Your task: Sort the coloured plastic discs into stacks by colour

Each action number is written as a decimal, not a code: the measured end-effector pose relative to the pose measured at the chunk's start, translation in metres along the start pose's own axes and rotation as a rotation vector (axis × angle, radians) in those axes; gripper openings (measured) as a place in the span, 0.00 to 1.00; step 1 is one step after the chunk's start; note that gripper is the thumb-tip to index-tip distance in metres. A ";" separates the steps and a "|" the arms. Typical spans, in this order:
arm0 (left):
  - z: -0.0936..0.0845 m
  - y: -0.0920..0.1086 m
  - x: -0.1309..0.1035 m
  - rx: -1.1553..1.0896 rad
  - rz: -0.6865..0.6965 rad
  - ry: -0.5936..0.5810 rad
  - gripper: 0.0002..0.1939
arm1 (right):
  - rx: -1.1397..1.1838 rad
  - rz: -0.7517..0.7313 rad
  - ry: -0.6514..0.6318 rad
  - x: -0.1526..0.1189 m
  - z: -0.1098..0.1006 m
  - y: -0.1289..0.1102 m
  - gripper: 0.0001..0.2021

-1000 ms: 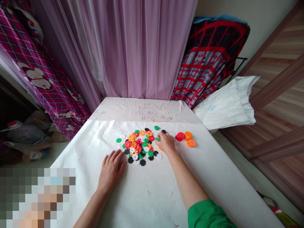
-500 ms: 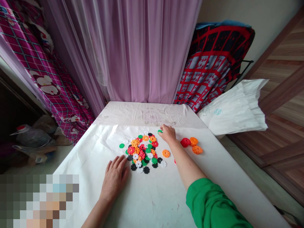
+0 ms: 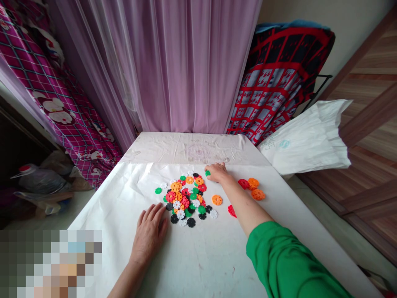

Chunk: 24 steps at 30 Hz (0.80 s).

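A loose pile of flat notched discs [image 3: 185,199] in red, orange, green, black and white lies on the white-covered table [image 3: 198,256]. My right hand [image 3: 217,171] is just beyond the pile's right side, its fingers closed on a green disc [image 3: 207,173]. My left hand [image 3: 151,223] rests palm down with fingers spread at the pile's near left edge, close to a black disc [image 3: 169,206]. A single orange disc [image 3: 217,200] sits right of the pile. Past my right forearm are orange discs [image 3: 257,194] and red discs [image 3: 243,183], with another red one [image 3: 232,211] partly hidden by the forearm.
A white bag [image 3: 313,140] stands off the table's right edge, by a chair draped in red and black cloth [image 3: 266,87]. Purple curtains [image 3: 192,66] hang behind the table. On the floor at left is a plastic bottle [image 3: 39,178].
My right hand has shifted slightly left with the green disc, which is now tilted differently. More of the red disc beside my forearm shows. My left hand has stayed in place.
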<state>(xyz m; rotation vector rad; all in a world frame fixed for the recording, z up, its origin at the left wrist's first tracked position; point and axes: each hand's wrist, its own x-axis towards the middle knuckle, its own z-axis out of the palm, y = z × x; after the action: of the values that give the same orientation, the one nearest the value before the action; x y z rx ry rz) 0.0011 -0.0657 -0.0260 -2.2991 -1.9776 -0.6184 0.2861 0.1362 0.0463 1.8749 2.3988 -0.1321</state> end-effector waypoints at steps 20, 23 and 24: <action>0.001 0.000 0.002 0.009 -0.006 -0.023 0.21 | -0.047 -0.099 -0.062 -0.032 -0.005 -0.012 0.10; 0.000 0.000 0.002 0.018 -0.006 -0.022 0.21 | -0.044 -0.097 -0.070 -0.033 -0.004 -0.015 0.09; 0.000 0.000 0.002 0.018 -0.004 -0.019 0.20 | -0.040 -0.095 -0.070 -0.033 -0.004 -0.015 0.09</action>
<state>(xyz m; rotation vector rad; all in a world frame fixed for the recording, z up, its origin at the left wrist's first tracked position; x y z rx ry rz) 0.0017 -0.0637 -0.0256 -2.3006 -1.9879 -0.5788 0.2789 0.1013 0.0547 1.7105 2.4256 -0.1525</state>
